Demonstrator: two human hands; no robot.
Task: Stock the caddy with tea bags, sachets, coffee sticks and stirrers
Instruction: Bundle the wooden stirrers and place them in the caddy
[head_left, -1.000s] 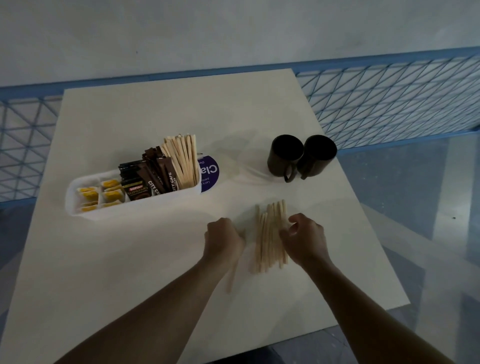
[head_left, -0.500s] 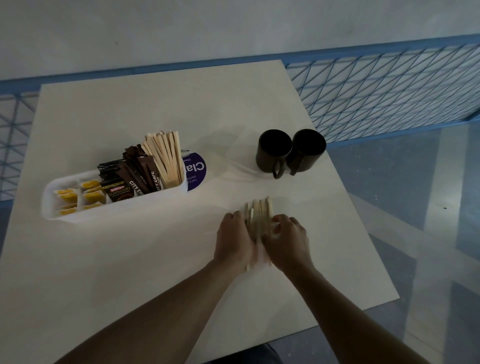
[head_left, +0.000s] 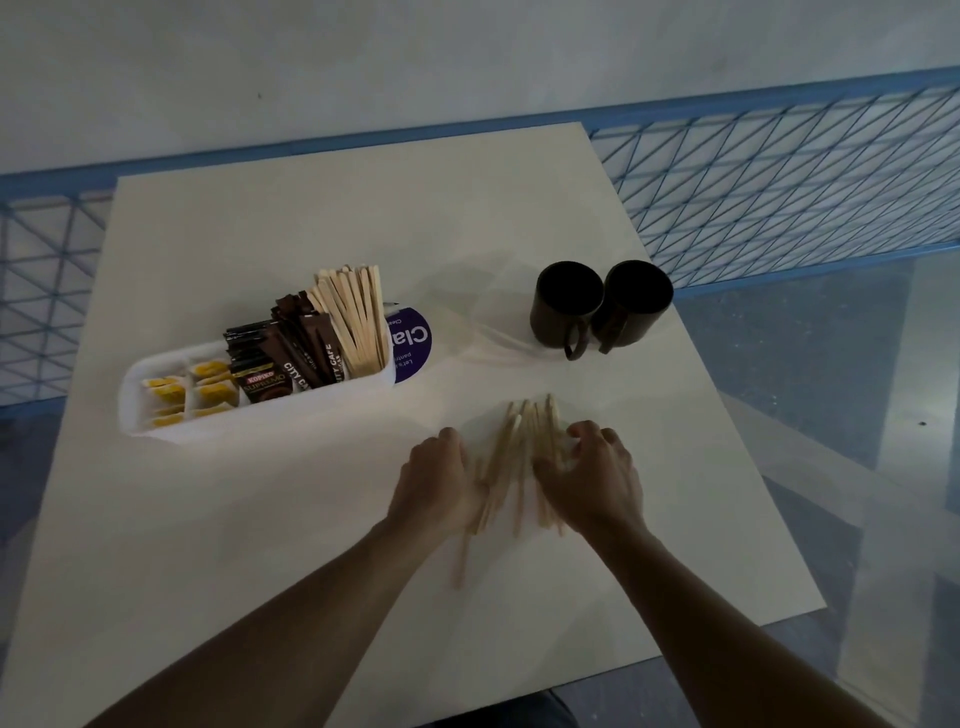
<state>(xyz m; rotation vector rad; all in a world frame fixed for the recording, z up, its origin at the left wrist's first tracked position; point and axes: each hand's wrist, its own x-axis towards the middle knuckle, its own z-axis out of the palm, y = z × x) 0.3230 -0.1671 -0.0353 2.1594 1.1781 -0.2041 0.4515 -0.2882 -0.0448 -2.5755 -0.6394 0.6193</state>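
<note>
A loose pile of wooden stirrers (head_left: 522, 447) lies fanned on the white table (head_left: 260, 519), in front of the mugs. My left hand (head_left: 441, 483) cups the pile's left side with curled fingers. My right hand (head_left: 597, 478) curls over its right side, fingertips on the sticks. One stray stirrer (head_left: 461, 564) lies beside my left wrist. The white caddy (head_left: 136, 374) stands at the left with yellow tea bags (head_left: 208, 389), brown coffee sticks (head_left: 291, 358) and upright stirrers (head_left: 353, 322) in it.
Two dark mugs (head_left: 569, 306) (head_left: 636, 301) stand side by side behind the pile. A purple round label (head_left: 413, 343) sits at the caddy's right end, with clear plastic wrap (head_left: 493, 332) beside it. The table's right edge runs close to my right arm; blue mesh railing (head_left: 779, 182) behind.
My hands squeezed the stirrers into a tight bundle half a second ago; now they sit slightly wider apart and the sticks are fanned out again. The camera view has shifted.
</note>
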